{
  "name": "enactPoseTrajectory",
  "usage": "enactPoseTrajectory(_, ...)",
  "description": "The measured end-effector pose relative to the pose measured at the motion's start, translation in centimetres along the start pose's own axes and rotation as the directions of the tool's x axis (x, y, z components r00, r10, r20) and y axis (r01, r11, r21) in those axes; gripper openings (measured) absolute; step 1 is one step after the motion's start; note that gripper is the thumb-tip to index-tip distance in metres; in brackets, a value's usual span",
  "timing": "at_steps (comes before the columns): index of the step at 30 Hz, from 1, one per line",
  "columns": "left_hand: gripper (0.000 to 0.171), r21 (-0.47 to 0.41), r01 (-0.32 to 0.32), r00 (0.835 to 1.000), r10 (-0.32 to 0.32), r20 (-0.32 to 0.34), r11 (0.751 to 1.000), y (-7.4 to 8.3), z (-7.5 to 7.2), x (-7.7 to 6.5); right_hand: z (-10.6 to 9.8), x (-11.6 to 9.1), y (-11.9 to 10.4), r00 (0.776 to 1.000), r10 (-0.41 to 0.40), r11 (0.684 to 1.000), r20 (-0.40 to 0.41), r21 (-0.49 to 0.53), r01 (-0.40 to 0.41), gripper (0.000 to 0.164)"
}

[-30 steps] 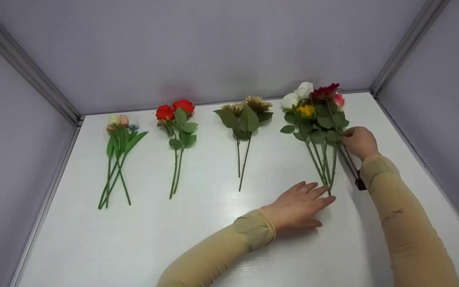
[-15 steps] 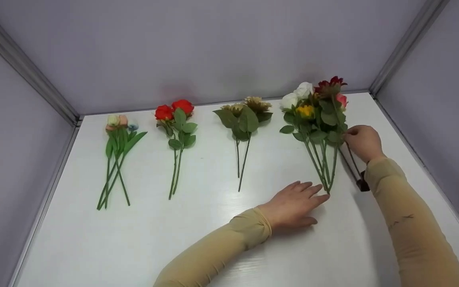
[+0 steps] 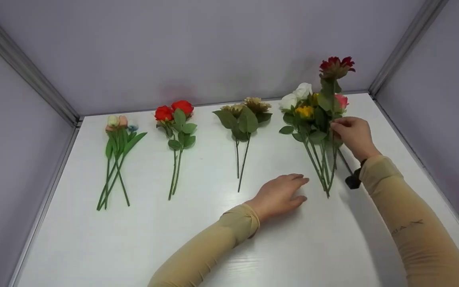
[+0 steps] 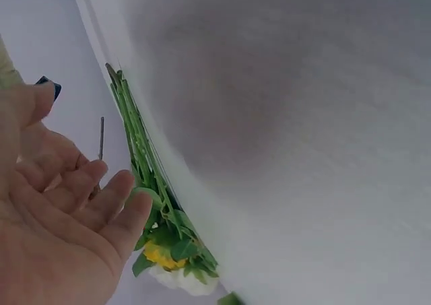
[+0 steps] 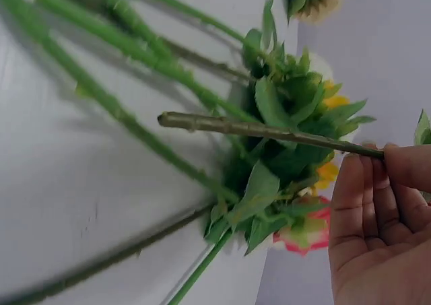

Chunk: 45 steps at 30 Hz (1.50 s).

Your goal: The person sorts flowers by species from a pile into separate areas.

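Note:
In the head view my right hand (image 3: 356, 135) pinches the stem of a dark red flower (image 3: 337, 68), which stands roughly upright over the mixed bunch at the right. The right wrist view shows its brown stem (image 5: 269, 131) between thumb and fingertips, the cut end off the table. Beneath lie white roses (image 3: 296, 95), a yellow flower (image 3: 305, 112) and a pink flower (image 3: 342, 101), their green stems converging toward the front. My left hand (image 3: 279, 197), fingers loosely extended and holding nothing, is left of those stem ends, apart from them.
Left of the bunch lie gold-brown flowers (image 3: 256, 105), red roses (image 3: 183, 108) and pale tulips (image 3: 113, 120), in separate groups on the white table (image 3: 197, 235). Grey panels (image 3: 213, 48) enclose the back and sides. A small black block (image 3: 353, 181) shows by the right wrist.
My right hand has raised the dark red flower up out of the bunch, and moved slightly left lately. My left hand has drawn back leftward from the stem ends.

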<state>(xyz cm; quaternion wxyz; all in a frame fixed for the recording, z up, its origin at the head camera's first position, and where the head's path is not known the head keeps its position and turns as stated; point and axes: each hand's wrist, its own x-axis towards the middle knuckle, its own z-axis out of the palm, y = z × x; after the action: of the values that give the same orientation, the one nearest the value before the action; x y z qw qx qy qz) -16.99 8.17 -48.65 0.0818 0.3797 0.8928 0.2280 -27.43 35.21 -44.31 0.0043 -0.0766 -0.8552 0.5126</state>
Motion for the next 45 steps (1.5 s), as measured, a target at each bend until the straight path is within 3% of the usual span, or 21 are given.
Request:
enactPoseTrajectory(2, 0.044, -0.176, 0.085, 0.995, -0.093, -0.04, 0.981, -0.6, -0.5, -0.2, 0.9, 0.0, -0.7, 1.0, 0.012, 0.997, 0.027, 0.076, -0.014, 0.045)
enactPoseTrajectory(3, 0.042, -0.274, 0.121, 0.988, -0.141, -0.055, 0.954, -0.9, -0.8, -0.3, 1.4, -0.1, -1.1, 0.999, 0.018, 0.995, 0.041, 0.098, -0.022, 0.045)
enactPoseTrajectory(6, 0.035, -0.539, 0.185, 0.96, -0.269, -0.08, 0.822, -1.9, -1.5, -0.6, 3.2, -0.3, -2.3, 0.997, 0.025, 0.988, 0.07, 0.151, -0.035, 0.046)
enactPoseTrajectory(8, 0.033, -0.655, 0.194, 0.941, -0.328, -0.087, 0.73, -2.6, -1.8, -0.8, 4.5, -0.7, -3.1, 0.996, 0.017, 0.982, 0.093, 0.188, -0.035, 0.045)
enactPoseTrajectory(12, 0.034, -0.803, 0.191, 0.913, -0.403, -0.067, 0.564, -4.2, -2.3, -1.4, 7.6, -1.4, -4.6, 0.99, -0.015, 0.959, 0.143, 0.283, -0.026, 0.043)
enactPoseTrajectory(16, 0.04, -0.894, 0.178, 0.903, -0.43, -0.018, 0.412, -5.7, -2.7, -2.6, 10.7, -2.3, -6.0, 0.981, -0.056, 0.931, 0.185, 0.366, -0.016, 0.041)
enactPoseTrajectory(20, 0.041, -0.929, 0.165, 0.896, -0.443, 0.002, 0.33, -6.9, -2.6, -3.9, 13.4, -3.2, -7.0, 0.97, -0.094, 0.917, 0.223, 0.399, -0.003, 0.038)
enactPoseTrajectory(25, 0.039, -0.954, 0.135, 0.886, -0.464, -0.005, 0.266, -7.8, -2.2, -5.1, 15.8, -4.0, -7.7, 0.959, -0.098, 0.907, 0.267, 0.421, -0.024, 0.036)
enactPoseTrajectory(30, 0.036, -0.96, 0.126, 0.861, -0.509, -0.018, 0.248, -8.3, -2.3, -5.7, 17.3, -4.3, -7.9, 0.954, -0.083, 0.899, 0.289, 0.434, -0.053, 0.032)
enactPoseTrajectory(37, 0.03, -0.955, 0.148, 0.822, -0.568, -0.026, 0.258, -8.8, -2.5, -6.0, 18.5, -4.6, -7.7, 0.95, -0.083, 0.9, 0.301, 0.432, -0.058, 0.029)
enactPoseTrajectory(45, 0.019, -0.939, 0.182, 0.811, -0.585, -0.024, 0.291, -8.9, -2.4, -6.4, 19.0, -4.8, -7.5, 0.946, -0.077, 0.901, 0.314, 0.429, -0.069, 0.033)
